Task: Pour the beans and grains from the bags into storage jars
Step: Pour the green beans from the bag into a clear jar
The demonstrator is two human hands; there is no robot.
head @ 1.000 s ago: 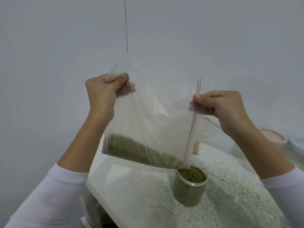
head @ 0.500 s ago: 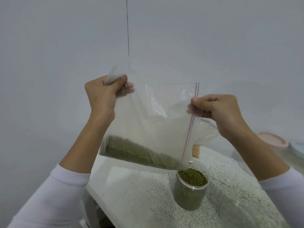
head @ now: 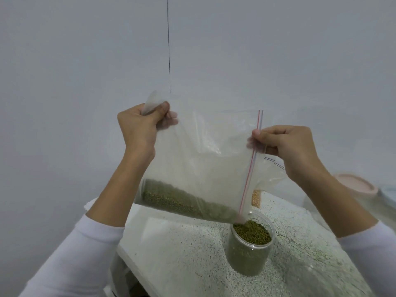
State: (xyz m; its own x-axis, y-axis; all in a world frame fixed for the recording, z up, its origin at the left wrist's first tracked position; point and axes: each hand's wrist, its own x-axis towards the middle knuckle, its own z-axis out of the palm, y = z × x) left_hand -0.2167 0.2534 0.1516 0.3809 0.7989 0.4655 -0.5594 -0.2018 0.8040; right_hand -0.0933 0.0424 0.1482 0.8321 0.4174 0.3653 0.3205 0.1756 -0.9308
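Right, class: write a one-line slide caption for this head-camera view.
Both hands, left and right, tilt a zip bag, pouring green beans into a nearly full clear jar.

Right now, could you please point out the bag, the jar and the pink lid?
bag [head: 199, 159]: head view, on its clear middle panel.
jar [head: 246, 260]: head view, on its bean-filled side wall.
pink lid [head: 355, 185]: head view, on its top face.

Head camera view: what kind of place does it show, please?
Probably a home kitchen or pantry corner: a speckled countertop against a plain wall, a clear jar of green beans, and a zip bag being poured.
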